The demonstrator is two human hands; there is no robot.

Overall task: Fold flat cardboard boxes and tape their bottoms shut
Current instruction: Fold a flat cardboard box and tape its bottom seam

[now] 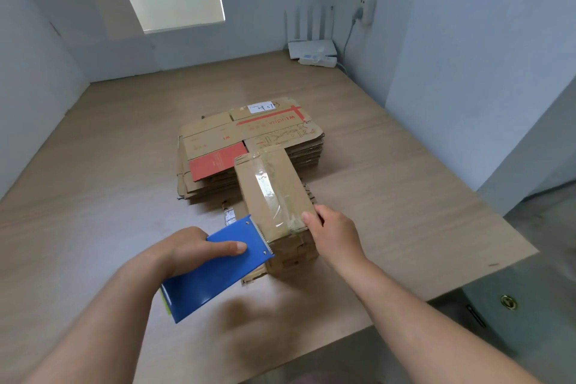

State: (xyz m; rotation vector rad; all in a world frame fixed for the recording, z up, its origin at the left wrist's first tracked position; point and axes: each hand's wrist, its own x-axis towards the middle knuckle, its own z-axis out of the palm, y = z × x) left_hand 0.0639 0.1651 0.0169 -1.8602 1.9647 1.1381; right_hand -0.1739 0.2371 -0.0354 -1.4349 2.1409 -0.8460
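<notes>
The box [296, 193] stands on the table [405, 196] just nearer than the stack [249, 140] of flat boxes, its far end touching or overlapping the stack's near edge. A strip of clear tape [269, 193] runs along its upper face. The right hand [333, 227] grips the box's near end, thumb on top. The left hand [190, 246] clasps a blue dispenser [212, 271], whose toothed edge meets the box's near left corner. A router [311, 51] sits well beyond the stack.
</notes>
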